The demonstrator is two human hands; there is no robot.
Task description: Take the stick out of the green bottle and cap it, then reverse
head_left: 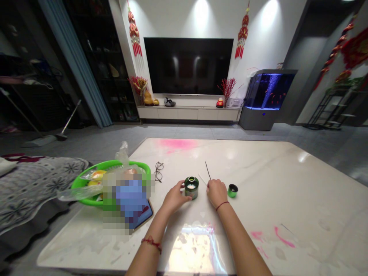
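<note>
A small dark green glass jar [191,188] with a pale ring around its open mouth stands upright on the table. My left hand [176,196] is curved around its left side, thumb at the front and fingers behind. To the right of the jar, my right hand [217,191] is closed with its fingertips low over the tabletop. A thin dark stick [207,170] and a thin white stick [202,179] stick out from its fingertips; their near ends are hidden. Just right of that hand lies a small green cap [232,190], its dark hollow side showing.
On the left of the marble-look table [287,180] sits a green basket [86,199] with bagged things in it. A tablet-like device [145,216], partly blurred, leans there. Eyeglasses [158,171] lie beyond my left hand. Pink stains [283,237] mark the tabletop.
</note>
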